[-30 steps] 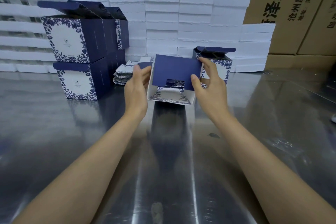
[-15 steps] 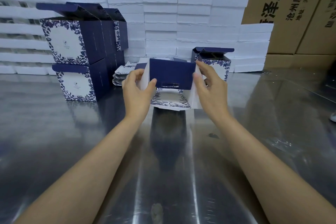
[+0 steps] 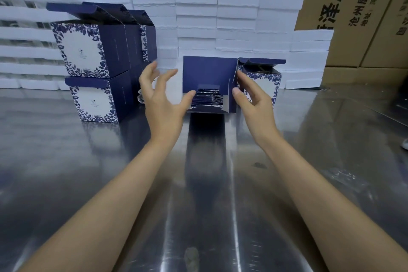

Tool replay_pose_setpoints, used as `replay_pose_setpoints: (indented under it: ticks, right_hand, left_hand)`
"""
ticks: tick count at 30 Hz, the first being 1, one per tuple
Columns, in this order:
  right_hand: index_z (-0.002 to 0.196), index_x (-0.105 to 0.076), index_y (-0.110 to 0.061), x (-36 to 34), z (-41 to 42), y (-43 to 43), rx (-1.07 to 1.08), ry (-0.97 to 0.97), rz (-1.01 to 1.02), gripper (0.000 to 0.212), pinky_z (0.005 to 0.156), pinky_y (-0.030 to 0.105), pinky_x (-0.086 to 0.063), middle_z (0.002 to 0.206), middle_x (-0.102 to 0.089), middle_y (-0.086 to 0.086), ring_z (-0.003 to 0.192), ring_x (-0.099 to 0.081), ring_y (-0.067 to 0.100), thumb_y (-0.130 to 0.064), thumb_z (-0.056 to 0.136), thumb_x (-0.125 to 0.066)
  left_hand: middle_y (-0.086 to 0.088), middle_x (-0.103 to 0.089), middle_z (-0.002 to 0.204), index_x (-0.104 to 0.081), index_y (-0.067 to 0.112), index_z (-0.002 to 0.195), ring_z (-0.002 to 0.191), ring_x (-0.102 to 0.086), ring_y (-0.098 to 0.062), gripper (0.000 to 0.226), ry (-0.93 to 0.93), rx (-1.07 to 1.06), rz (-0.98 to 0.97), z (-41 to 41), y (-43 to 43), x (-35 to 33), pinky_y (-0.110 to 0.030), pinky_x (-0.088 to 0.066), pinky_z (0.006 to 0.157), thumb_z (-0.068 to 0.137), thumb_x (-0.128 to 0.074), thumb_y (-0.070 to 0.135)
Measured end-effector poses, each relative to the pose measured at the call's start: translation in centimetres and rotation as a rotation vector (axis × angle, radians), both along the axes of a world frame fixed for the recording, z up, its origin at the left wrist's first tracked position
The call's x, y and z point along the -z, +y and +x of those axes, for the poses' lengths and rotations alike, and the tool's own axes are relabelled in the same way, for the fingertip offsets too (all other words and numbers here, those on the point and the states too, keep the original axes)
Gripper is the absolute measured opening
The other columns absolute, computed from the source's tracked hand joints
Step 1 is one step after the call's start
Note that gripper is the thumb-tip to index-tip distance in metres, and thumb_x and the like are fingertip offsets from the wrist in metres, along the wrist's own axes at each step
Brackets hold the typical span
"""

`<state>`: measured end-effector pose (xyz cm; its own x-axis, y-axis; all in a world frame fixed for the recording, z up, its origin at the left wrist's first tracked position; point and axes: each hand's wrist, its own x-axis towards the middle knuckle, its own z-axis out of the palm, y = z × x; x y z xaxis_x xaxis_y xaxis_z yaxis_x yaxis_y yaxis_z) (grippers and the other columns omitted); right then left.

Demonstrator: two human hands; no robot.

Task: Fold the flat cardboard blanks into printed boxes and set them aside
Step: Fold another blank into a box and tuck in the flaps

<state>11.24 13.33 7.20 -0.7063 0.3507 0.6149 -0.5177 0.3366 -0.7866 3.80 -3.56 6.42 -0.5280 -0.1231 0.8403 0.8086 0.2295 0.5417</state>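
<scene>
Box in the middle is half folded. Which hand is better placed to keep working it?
Right, probably. The right hand is at the box being folded, fingertips at its right edge. The left hand is spread open and blurred; only its thumb is near the box's lower left corner.

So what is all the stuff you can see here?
Half-folded box: one, navy, table middle, between the hands.
Finished boxes: a stack on the left, at least four, navy and white with flowers; one more behind the right hand.
Flat blanks: a small pile, mostly hidden behind the left hand.
Foam slabs: many, white, stacked at the back.
Cartons: several, brown, back right.
Table: one, shiny metal.
Left hand: fingers spread, thumb touching the box.
Right hand: touching the box's right side.
</scene>
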Motion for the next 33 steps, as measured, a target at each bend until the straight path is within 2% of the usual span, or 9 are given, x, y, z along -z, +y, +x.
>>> replay_pose_setpoints:
  ticks: [6,11,14,16,18,23,25,28,33]
  right_hand:
    - [0.149,-0.032,-0.024,0.6,-0.5,0.3,0.091,-0.018,0.037,0.062,0.108,0.021,-0.038,0.148,-0.042,-0.012,0.132,-0.038,-0.008,-0.013,0.095,-0.059]
    - [0.153,-0.015,-0.031,1.0,-0.7,0.9,0.228,-0.071,0.196,0.084,0.115,0.041,-0.033,0.155,-0.027,-0.014,0.141,-0.027,0.004,-0.012,0.089,-0.065]
    - [0.153,-0.016,-0.028,1.0,-0.8,1.1,0.267,-0.057,0.233,0.086,0.116,0.04,-0.03,0.156,-0.028,-0.011,0.143,-0.026,0.006,-0.01,0.087,-0.068]
    - [0.153,-0.017,-0.026,1.1,-0.8,1.0,0.265,-0.056,0.25,0.086,0.116,0.039,-0.03,0.156,-0.029,-0.011,0.143,-0.026,0.005,-0.009,0.086,-0.068]
    - [0.154,-0.018,-0.028,1.2,-0.9,0.9,0.245,-0.065,0.262,0.086,0.114,0.039,-0.033,0.155,-0.032,-0.011,0.14,-0.031,0.005,-0.009,0.086,-0.068]
    - [0.152,-0.022,-0.033,1.1,-0.7,1.1,0.201,-0.075,0.209,0.083,0.108,0.036,-0.041,0.148,-0.041,-0.013,0.132,-0.042,0.002,-0.012,0.087,-0.068]
    - [0.151,-0.025,-0.035,1.0,-0.5,1.0,0.165,-0.079,0.145,0.079,0.105,0.034,-0.045,0.146,-0.044,-0.014,0.126,-0.047,-0.002,-0.012,0.088,-0.067]
    - [0.145,-0.037,-0.04,0.9,-0.4,1.1,0.105,-0.091,0.1,0.063,0.099,0.028,-0.048,0.136,-0.054,-0.017,0.122,-0.05,0.004,-0.011,0.093,-0.058]
    - [0.137,-0.049,-0.023,0.8,-0.6,1.3,-0.065,-0.11,0.023,0.082,0.113,0.04,-0.036,0.146,-0.047,-0.002,0.138,-0.039,0.014,0.025,0.074,-0.028]
  left_hand:
    - [-0.009,-0.021,0.157,-0.057,0.019,0.128,0.142,-0.034,-0.019,0.062,0.333,0.094,-0.407,-0.1,-0.2,0.3,-0.027,-0.048,0.097,0.074,-0.082,0.038]
    - [-0.02,-0.003,0.157,-0.032,0.025,0.143,0.148,-0.017,-0.014,0.075,0.506,0.117,-0.584,0.6,0.1,-0.3,-0.036,-0.054,0.049,0.084,-0.073,0.004]
    - [0.001,0.015,0.161,-0.011,0.043,0.149,0.149,-0.012,-0.018,0.095,0.56,0.201,-0.577,1.2,0.6,-0.6,-0.031,-0.058,0.073,0.085,-0.06,-0.008]
    - [0.009,0.016,0.159,-0.005,0.037,0.152,0.15,-0.01,-0.022,0.09,0.512,0.349,-0.558,1.4,1.0,-0.1,-0.034,-0.042,0.108,0.09,-0.058,-0.001]
    - [0.003,0.002,0.161,-0.007,0.021,0.155,0.149,-0.016,-0.024,0.072,0.411,0.404,-0.57,1.7,1.1,0.6,-0.043,-0.032,0.116,0.097,-0.048,0.009]
    - [-0.01,-0.023,0.157,-0.05,0.0,0.136,0.147,-0.021,-0.017,0.044,0.167,0.237,-0.445,0.3,1.1,1.1,-0.044,-0.034,0.113,0.094,-0.043,-0.012]
    - [-0.003,-0.015,0.158,-0.064,0.007,0.116,0.143,-0.02,0.002,0.027,0.05,0.242,-0.393,-0.1,0.9,1.0,-0.021,-0.041,0.102,0.094,-0.054,-0.003]
    - [0.001,-0.022,0.158,-0.06,0.024,0.106,0.14,-0.027,0.007,0.02,-0.165,0.333,-0.384,0.1,0.7,1.1,-0.013,-0.04,0.077,0.094,-0.058,0.008]
    - [-0.003,-0.032,0.156,-0.06,0.032,0.117,0.135,-0.013,0.021,0.02,-0.339,0.427,-0.309,0.2,0.4,1.0,0.003,-0.028,0.09,0.1,-0.05,0.026]
